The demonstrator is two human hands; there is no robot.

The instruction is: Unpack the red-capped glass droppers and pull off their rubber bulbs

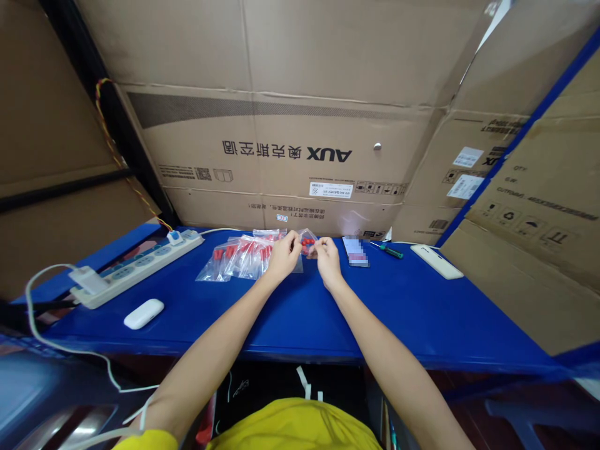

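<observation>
Between my two hands is a small clear plastic bag [308, 242] with red pieces inside. My left hand [287, 251] pinches its left side, and my right hand [327, 257] has its fingers closed on the right edge. Just left of my left hand lie several more clear plastic bags [241, 257], overlapping on the blue table [300, 312], each with red pieces in it. What exactly the red pieces are is too small to tell. My fingertips partly cover the held bag.
Right of my hands lie a phone [355, 251], a green-handled screwdriver [388, 250] and a white power bank-like block [435, 261]. A white power strip [140, 265] and a white earbud case [144, 314] are at left. Cardboard [281, 125] walls the back.
</observation>
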